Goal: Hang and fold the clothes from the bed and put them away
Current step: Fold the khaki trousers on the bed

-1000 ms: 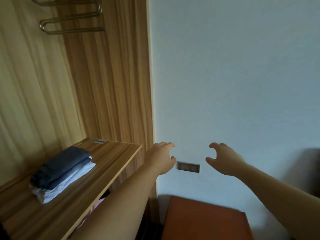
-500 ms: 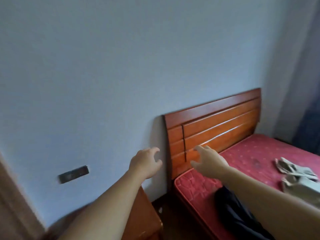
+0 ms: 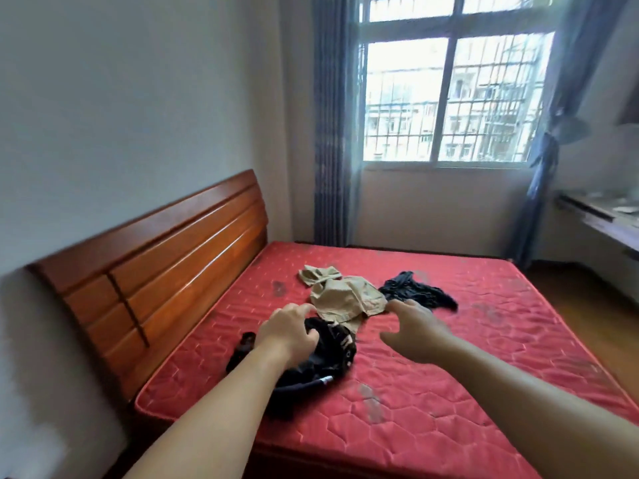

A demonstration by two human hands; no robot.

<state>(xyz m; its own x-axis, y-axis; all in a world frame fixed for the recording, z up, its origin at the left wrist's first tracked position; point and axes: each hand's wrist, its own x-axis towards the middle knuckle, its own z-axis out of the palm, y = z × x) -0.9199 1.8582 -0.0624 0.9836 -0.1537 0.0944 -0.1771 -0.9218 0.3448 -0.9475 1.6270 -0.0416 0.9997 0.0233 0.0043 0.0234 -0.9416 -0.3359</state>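
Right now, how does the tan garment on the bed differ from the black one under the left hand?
The tan garment is light khaki and lies untouched in the middle of the mattress; the black garment is dark with pale lettering and lies nearer the headboard-side edge. The left hand reaches onto the black one; the right hand hovers open by the tan one's edge. Both are crumpled and unfolded.

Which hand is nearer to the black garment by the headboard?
Left. The left hand is over the black garment; the right hand hovers off to its right, apart.
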